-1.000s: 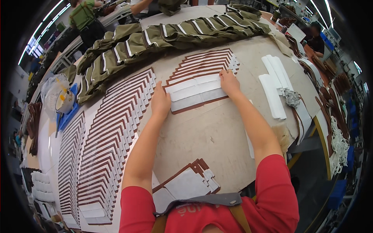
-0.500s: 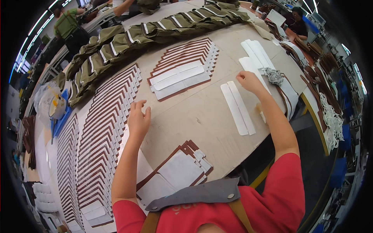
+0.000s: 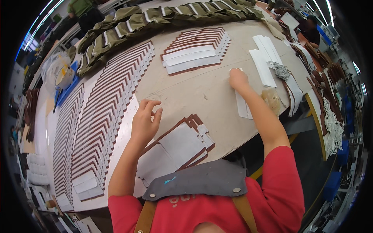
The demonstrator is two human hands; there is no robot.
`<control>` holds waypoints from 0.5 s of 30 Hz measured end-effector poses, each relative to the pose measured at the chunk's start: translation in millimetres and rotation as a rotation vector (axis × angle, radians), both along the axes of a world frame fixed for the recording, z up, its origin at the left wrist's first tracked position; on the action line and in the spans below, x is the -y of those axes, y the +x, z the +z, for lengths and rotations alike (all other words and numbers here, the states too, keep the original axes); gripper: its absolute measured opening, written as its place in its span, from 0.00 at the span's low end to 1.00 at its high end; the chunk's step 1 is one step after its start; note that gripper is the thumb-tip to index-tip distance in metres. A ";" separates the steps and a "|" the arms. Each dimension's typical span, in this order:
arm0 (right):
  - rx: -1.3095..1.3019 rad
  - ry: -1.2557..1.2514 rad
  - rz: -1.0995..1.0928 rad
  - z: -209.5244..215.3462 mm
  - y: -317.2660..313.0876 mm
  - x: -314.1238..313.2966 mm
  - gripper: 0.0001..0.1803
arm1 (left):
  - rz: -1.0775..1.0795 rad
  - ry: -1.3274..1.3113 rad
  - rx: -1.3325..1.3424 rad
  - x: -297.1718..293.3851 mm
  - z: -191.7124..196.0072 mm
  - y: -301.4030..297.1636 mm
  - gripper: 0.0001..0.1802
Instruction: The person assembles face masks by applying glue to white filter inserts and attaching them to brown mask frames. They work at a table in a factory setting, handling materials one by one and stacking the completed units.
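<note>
My right hand (image 3: 238,80) is closed at the far end of a pair of narrow white strips (image 3: 242,105) lying on the table. The fingertips are partly hidden, and a bit of white shows just beyond them. My left hand (image 3: 147,119) hovers with thumb and fingers apart and nothing in it, between a long overlapping row of brown-edged white pieces (image 3: 112,101) and a small pile of brown-edged white panels (image 3: 175,141) close to my body. Farther off lies a shorter fanned stack of the same pieces (image 3: 191,58).
More white strips (image 3: 262,68) lie right, beside a grey crumpled wad (image 3: 281,72) and a yellowish translucent lump (image 3: 271,100). Olive cloth with white bands (image 3: 155,18) runs along the far side. A blue tray (image 3: 68,91) with a tub (image 3: 64,77) stands left. Another person (image 3: 309,33) sits far right.
My right hand has come down and nearer, onto the far end of the white strips. My left hand stays open and has shifted slightly. The whole view has tilted.
</note>
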State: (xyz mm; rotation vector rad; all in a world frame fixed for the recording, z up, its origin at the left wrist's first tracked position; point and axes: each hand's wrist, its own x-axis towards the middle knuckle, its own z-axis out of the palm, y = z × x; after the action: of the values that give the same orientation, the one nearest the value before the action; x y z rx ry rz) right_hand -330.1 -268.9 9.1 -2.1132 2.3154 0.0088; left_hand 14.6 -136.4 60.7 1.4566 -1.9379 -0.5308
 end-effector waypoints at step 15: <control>2.260 0.104 0.238 73.9 157.3 -147.1 0.11 | 0.343 0.682 -1.253 -109.9 -24.2 13.4 0.27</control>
State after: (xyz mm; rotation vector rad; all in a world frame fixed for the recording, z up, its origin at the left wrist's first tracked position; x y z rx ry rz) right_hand -172.8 -121.8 83.0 -0.7934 0.5420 -1.2851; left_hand 28.0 -26.5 36.5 1.2296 -0.5112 -1.5498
